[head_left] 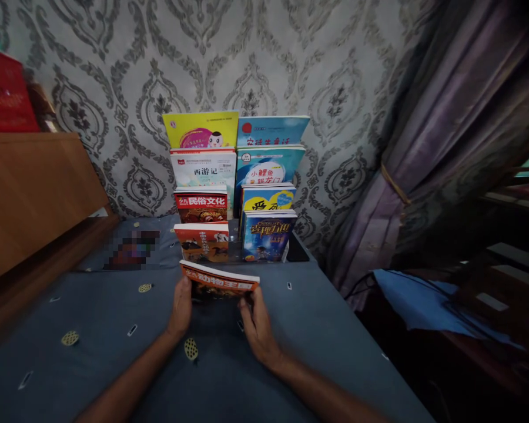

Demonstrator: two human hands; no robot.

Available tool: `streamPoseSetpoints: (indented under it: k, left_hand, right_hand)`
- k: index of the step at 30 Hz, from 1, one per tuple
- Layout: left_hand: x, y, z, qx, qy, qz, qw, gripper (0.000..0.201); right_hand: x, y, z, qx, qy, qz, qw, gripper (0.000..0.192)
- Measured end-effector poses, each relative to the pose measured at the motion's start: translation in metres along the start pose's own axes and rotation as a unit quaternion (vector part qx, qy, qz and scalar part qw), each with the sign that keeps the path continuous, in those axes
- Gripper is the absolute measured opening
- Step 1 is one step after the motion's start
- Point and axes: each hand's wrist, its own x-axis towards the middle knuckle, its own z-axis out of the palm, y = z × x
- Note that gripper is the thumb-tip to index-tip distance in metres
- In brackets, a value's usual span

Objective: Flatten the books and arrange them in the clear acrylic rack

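Note:
Between my two hands is an orange-and-dark book (220,283) with large Chinese characters on its cover, tilted with its top edge toward the stand. My left hand (181,306) grips its left side and my right hand (258,326) its right side; the lower part of the cover is in shadow. Just beyond it, two columns of upright books rise in steps. An orange book (203,242) fronts the left column, with a red book (201,202) behind it. A blue book (268,236) stands at the front of the right column.
The books stand on a blue-grey patterned sheet (114,376) against a papered wall (335,111). A flat dark item (298,249) lies right of the books. Wooden furniture (35,194) with a red box (6,91) is on the left; a tied purple curtain (405,153) hangs right.

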Motion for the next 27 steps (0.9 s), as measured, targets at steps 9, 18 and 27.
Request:
streamPoseSetpoints:
  k: [9, 18, 27]
  left_hand:
    - [-0.009, 0.013, 0.002, 0.020, 0.001, 0.053, 0.998, 0.043]
    - [-0.010, 0.012, 0.002, 0.021, -0.013, 0.041, 0.999, 0.050]
    - [-0.006, 0.043, -0.027, 0.096, -0.132, 0.089, 0.983, 0.038]
  right_hand:
    - [-0.002, 0.000, -0.001, -0.021, -0.006, -0.001, 1.000, 0.022]
    - [-0.004, 0.003, 0.000, -0.023, -0.008, -0.007, 1.000, 0.023]
    - [0.000, -0.005, -0.003, -0.031, -0.021, -0.038, 0.999, 0.025]
